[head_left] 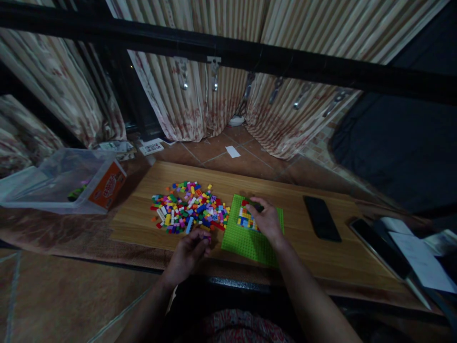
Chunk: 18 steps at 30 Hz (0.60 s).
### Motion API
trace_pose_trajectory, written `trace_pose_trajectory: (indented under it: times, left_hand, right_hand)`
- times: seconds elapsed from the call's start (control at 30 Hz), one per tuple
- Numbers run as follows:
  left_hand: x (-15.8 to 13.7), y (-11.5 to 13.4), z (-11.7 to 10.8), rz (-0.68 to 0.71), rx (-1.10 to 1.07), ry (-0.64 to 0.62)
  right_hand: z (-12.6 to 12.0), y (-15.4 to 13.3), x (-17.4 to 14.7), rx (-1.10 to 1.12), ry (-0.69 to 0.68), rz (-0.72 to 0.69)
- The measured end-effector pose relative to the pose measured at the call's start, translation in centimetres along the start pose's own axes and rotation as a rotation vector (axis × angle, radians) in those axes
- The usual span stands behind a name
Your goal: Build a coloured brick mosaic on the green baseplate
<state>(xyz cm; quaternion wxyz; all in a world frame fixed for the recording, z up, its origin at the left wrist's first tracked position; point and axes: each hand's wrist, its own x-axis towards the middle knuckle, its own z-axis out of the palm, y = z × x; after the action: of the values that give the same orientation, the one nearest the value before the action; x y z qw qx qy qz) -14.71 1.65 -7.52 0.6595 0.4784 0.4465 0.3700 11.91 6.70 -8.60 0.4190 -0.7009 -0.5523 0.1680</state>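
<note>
A green studded baseplate (pixel 246 245) lies on a wooden board, with red, yellow, white and blue toy bricks (pixel 246 220) fixed in a block on its upper part. My right hand (pixel 267 219) reaches over the plate, its fingers pinched together at the far edge of that block; what is between them is hidden. Just in front of the loose brick pile (pixel 193 208), my left hand (pixel 189 255) is closed, with a small purplish toy brick (pixel 206 238) showing dimly at its fingertips. The pile touches the plate's left side.
The wooden board (pixel 143 233) bears a black phone-like slab (pixel 322 218) to the right. Beyond it lie another dark device (pixel 380 247) and papers (pixel 423 259). A clear plastic bin (pixel 64 205) with an orange label stands at left. A dark bar (pixel 228 45) crosses before striped curtains (pixel 221 105).
</note>
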Motion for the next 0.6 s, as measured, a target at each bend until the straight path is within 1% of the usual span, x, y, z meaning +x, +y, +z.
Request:
trace_pose_trajectory:
  times: [0.1,0.23,0.33,0.6]
  left_hand:
    - [0.0,0.1,0.0,-0.004,-0.019,0.004]
    - [-0.1,0.0,0.0,0.0,-0.023,-0.006]
    - [0.0,0.0,0.0,0.001,-0.03,-0.003]
    - [0.0,-0.2,0.0,-0.01,-0.052,-0.003]
  right_hand:
    - [0.3,0.0,0.3,-0.03,-0.027,0.023]
    - [0.6,0.4,0.8,0.04,-0.073,0.144]
    - [0.7,0.6,1.1,0.086,-0.086,0.202]
    - [1.0,0.7,1.3,0.097,-0.08,0.237]
